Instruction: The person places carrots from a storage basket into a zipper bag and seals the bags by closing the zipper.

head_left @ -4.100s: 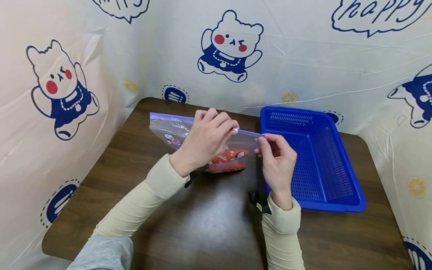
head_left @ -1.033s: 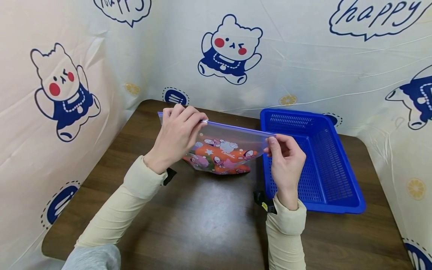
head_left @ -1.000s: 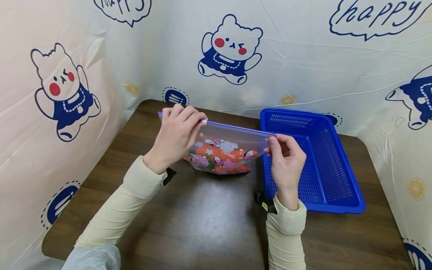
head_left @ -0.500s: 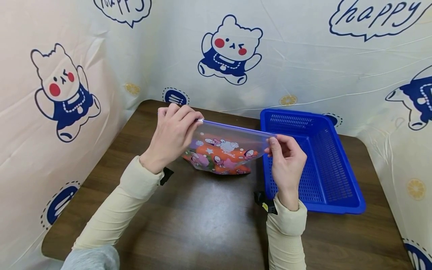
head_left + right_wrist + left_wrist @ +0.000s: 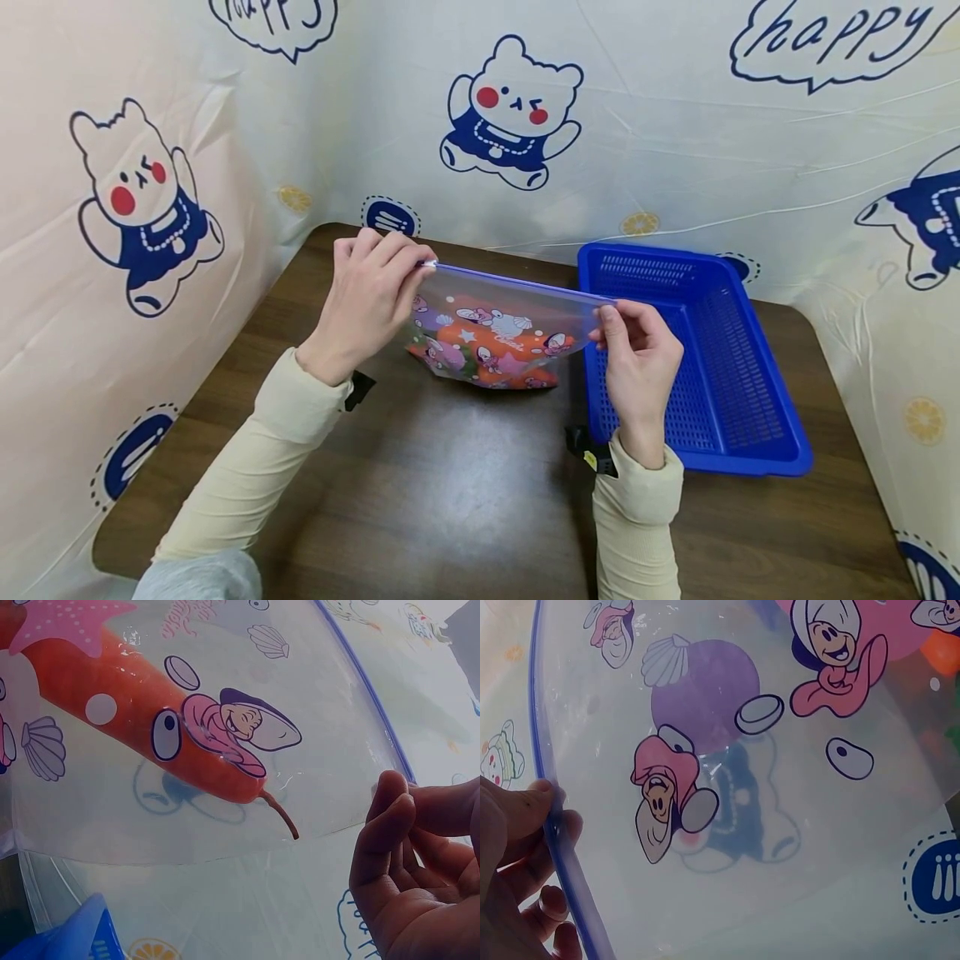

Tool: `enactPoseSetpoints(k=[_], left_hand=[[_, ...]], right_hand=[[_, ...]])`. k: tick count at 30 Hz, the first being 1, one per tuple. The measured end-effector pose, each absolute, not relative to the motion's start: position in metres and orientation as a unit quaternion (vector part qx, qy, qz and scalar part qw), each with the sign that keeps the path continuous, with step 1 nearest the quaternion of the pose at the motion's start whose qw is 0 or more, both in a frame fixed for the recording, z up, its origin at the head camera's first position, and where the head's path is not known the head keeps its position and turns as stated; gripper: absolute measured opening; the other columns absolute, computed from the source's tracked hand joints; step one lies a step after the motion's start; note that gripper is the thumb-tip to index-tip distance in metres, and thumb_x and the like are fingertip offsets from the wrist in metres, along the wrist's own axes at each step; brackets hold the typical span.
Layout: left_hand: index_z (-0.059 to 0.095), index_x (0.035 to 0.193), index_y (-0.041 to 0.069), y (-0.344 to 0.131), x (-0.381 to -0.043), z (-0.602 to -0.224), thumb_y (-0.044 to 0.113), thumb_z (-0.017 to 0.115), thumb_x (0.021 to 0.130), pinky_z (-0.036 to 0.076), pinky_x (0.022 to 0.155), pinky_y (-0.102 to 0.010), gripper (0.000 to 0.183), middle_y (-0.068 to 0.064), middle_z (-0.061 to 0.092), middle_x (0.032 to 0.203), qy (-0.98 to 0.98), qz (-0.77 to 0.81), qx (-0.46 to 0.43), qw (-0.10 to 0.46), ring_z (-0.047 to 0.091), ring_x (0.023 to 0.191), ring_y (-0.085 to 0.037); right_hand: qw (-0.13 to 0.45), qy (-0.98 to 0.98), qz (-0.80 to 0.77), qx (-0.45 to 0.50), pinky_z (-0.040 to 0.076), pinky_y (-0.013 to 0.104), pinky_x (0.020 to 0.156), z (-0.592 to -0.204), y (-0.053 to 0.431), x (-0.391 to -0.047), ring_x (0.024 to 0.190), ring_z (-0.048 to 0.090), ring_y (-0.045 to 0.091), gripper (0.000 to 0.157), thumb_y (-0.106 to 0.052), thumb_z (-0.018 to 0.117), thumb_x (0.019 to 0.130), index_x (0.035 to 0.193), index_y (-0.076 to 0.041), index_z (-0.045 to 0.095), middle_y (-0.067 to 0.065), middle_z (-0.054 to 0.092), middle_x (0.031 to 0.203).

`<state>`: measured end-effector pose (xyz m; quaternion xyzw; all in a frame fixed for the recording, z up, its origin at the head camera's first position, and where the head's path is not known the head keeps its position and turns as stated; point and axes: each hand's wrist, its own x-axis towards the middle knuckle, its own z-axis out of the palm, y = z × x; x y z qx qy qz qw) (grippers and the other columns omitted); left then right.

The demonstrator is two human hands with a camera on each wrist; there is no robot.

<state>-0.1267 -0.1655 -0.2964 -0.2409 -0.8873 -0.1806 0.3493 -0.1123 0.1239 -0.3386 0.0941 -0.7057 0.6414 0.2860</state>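
A clear slider zip bag (image 5: 517,310) with a blue-purple top edge and cartoon prints is held upright over the middle of the table (image 5: 465,500). Through its film an orange carrot (image 5: 135,724) with a thin root tip shows in the right wrist view. My left hand (image 5: 366,300) pinches the zip edge near its left end, at the white slider (image 5: 430,263); its thumb (image 5: 529,806) lies on the strip in the left wrist view. My right hand (image 5: 637,358) pinches the bag's top right corner between thumb and fingertips.
A blue perforated plastic basket (image 5: 750,350) stands on the table to the right, just behind my right hand. Printed cloth (image 5: 660,125) hangs round the back and sides of the table.
My left hand and the slider have travelled left along the zip edge, uncovering more of the bag. My right hand moved slightly right earlier and now stays nearly still at the corner.
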Motion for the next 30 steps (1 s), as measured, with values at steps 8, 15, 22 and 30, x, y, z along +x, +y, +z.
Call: enactPoseSetpoints(k=[8,15,22,30], left_hand=[[0.069,0.101,0.005,-0.171,-0.127,-0.298,0.019,0.063,0.093,0.029,0.081,-0.049,0.016,-0.011,0.066,0.096,-0.889,-0.182,-0.233,0.349,0.045,0.085,-0.029],[0.068,0.101,0.006,-0.174,-0.127,-0.297,0.019,0.062,0.094,0.029,0.08,-0.049,0.016,-0.011,0.066,0.096,-0.885,-0.182,-0.232,0.359,0.044,0.085,-0.03],[0.068,0.1,0.006,-0.177,-0.127,-0.297,0.018,0.061,0.094,0.029,0.08,-0.051,0.015,-0.011,0.066,0.095,-0.882,-0.182,-0.23,0.368,0.044,0.085,-0.03],[0.068,0.1,0.006,-0.184,-0.127,-0.298,0.017,0.061,0.094,0.029,0.079,-0.05,0.014,-0.011,0.066,0.096,-0.887,-0.178,-0.218,0.366,0.044,0.087,-0.031]], right_hand=[[0.287,-0.703,0.644,0.093,0.053,0.016,0.059,-0.339,0.125,-0.113,0.061,0.063,0.003,0.017,-0.006,0.064,0.091,0.097,0.01,0.066,-0.008,0.069,0.083],[0.288,-0.7,0.646,0.094,0.053,0.016,0.059,-0.339,0.125,-0.113,0.061,0.063,0.004,0.017,-0.006,0.064,0.091,0.096,0.01,0.066,-0.007,0.069,0.082],[0.288,-0.705,0.641,0.092,0.053,0.017,0.059,-0.339,0.127,-0.114,0.061,0.063,0.004,0.018,-0.008,0.064,0.092,0.096,0.009,0.066,-0.007,0.069,0.083],[0.286,-0.707,0.641,0.091,0.054,0.016,0.06,-0.339,0.127,-0.114,0.061,0.063,0.003,0.019,-0.008,0.064,0.092,0.097,0.01,0.066,-0.008,0.069,0.083]])
